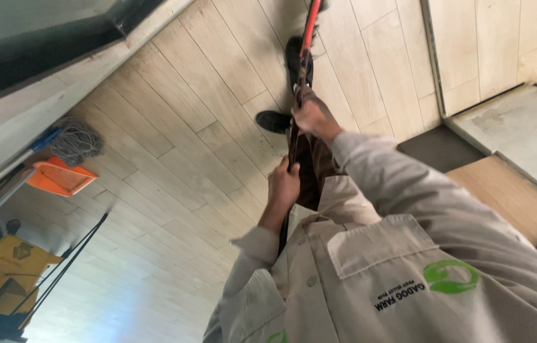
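Observation:
A long pole [307, 35], red at the far end and dark nearer to me, runs from the top centre down toward my chest. My right hand [313, 117] grips it further out, the beige sleeve reaching in from the right. Closer to my body, my left hand [284, 187] is closed around the dark part of the same pole. My black shoes [275, 121] stand on the light wood-plank floor [186, 127] beside the pole. The pole's head lies out of view past the top edge.
An orange dustpan [59, 178] and a grey string mop [77, 141] lean by the wall [40, 101] at left. A yellow bucket [2, 267] and thin black handles [65, 254] sit lower left. A wooden step [510, 197] and grey slab [522, 127] are at right.

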Demonstrator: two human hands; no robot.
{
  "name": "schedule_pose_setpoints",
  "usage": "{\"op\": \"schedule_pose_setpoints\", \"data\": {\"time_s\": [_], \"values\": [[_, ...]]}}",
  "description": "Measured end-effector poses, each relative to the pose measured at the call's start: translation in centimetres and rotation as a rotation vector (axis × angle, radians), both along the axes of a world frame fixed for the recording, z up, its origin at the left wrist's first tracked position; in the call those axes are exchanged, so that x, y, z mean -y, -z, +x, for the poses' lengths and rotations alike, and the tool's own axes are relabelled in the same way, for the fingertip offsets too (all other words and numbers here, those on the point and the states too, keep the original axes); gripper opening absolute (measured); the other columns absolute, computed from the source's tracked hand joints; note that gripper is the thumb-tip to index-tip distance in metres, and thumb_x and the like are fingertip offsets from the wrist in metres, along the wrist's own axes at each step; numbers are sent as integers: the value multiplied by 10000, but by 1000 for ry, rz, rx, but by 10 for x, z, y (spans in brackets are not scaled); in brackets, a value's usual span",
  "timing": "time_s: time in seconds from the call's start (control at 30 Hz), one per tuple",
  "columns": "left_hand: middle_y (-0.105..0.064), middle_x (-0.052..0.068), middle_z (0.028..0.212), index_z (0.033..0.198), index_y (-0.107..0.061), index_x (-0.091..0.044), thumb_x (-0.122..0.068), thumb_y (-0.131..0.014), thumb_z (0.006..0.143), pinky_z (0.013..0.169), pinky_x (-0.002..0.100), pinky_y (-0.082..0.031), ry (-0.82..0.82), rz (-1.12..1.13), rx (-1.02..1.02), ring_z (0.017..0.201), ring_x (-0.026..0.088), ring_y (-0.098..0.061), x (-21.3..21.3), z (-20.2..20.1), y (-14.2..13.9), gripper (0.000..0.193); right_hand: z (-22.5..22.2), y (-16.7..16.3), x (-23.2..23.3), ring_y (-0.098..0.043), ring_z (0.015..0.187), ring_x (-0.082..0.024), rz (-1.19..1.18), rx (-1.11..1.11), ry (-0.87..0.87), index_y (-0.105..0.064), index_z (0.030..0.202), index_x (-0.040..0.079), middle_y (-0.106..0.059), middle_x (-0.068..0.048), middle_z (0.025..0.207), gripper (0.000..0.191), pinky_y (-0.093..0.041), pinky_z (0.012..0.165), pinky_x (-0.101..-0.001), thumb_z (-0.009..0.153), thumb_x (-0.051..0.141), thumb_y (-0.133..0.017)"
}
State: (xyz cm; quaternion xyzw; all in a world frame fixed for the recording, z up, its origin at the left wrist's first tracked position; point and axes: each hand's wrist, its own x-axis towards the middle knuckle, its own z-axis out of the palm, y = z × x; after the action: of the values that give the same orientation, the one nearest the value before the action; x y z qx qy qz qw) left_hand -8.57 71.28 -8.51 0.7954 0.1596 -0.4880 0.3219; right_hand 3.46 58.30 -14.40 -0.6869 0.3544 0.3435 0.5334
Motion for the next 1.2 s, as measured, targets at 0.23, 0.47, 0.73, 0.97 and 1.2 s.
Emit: {"op": "schedule_pose_setpoints", "data": {"time_s": [0.23,0.47,0.73,0.97,1.2], "values": [[-713,278,1113,1494,-478,-76,-292,-541,1047,761,511,-591,-114,70,196,946,451,-714,8,-3,0,500,25,10,-1,-739,682,-279,181,-55,-112,-523,1305,-25,-707,-174,871,351,-619,589,-393,1042,207,-502],[-712,272,1089,1451,-487,-66,-291,-515,1055,689,527,-588,-18,30,52,907,445,-710,-7,-1,0,456,15,13,-2,-774,753,-266,106,-110,-259,-674,1131,-113,-766,-183,880,356,-607,637,-363,1074,226,-579],[-706,273,1014,1521,-427,-88,-245,-517,1038,754,552,-548,-146,178,-25,936,473,-698,-3,0,-9,516,34,9,-18,-756,698,-303,221,-184,-84,-614,1103,-93,-730,-208,840,329,-627,606,-439,1002,214,-549],[-716,251,1041,1435,-525,-89,-239,-568,1005,802,543,-554,-54,152,-17,975,464,-697,-31,-14,-32,457,4,-4,-32,-766,790,-284,208,-308,-333,-573,1285,-54,-726,-197,982,422,-638,691,-386,1046,291,-527],[-714,293,943,1483,-484,-97,-227,-543,999,727,532,-549,-143,195,46,868,457,-723,-28,-26,-35,504,10,-12,-37,-748,861,-262,183,-58,-347,-507,1395,-1,-735,-188,1002,430,-587,728,-367,1064,273,-521]]}}
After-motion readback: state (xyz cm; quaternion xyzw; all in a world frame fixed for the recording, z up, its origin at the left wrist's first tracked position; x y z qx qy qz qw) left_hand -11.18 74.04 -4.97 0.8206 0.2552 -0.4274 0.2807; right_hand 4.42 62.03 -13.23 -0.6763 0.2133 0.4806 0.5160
